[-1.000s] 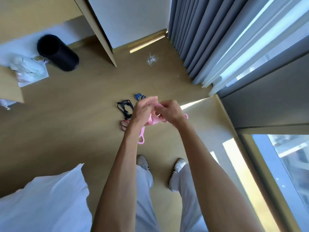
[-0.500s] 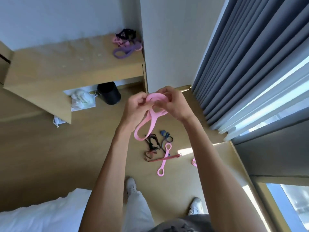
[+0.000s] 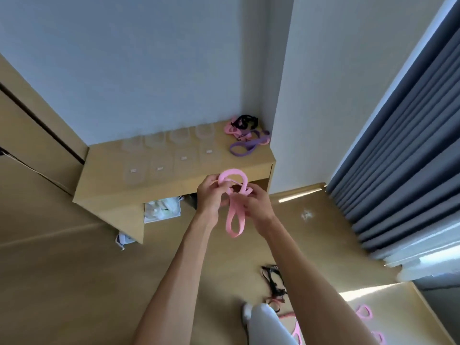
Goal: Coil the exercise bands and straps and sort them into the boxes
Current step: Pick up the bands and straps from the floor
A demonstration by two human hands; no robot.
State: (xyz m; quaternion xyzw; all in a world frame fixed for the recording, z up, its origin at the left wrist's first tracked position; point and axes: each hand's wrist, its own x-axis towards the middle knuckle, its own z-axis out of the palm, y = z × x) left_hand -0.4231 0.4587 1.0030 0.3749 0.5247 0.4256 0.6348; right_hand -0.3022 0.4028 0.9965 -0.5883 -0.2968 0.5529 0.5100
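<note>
A pink exercise band [image 3: 233,217] hangs between my hands in front of the desk edge, with one loop standing above my fingers and a longer loop dangling below. My left hand [image 3: 211,197] pinches it on the left, and my right hand [image 3: 256,205] grips it on the right. Several clear plastic boxes [image 3: 179,138] with their lids [image 3: 184,159] laid in front stand on the wooden desk [image 3: 104,185]. A pile of purple, pink and black bands [image 3: 245,135] lies at the desk's right end.
On the floor near my feet lie black straps [image 3: 273,280] and more pink bands [image 3: 364,312]. Grey curtains [image 3: 403,155] hang on the right. White bags [image 3: 163,207] sit under the desk. My white shoe [image 3: 247,313] shows at the bottom.
My view has tilted up from the floor to the desk and the boxes. Both hands have kept hold of the pink band, which now shows a loop above them.
</note>
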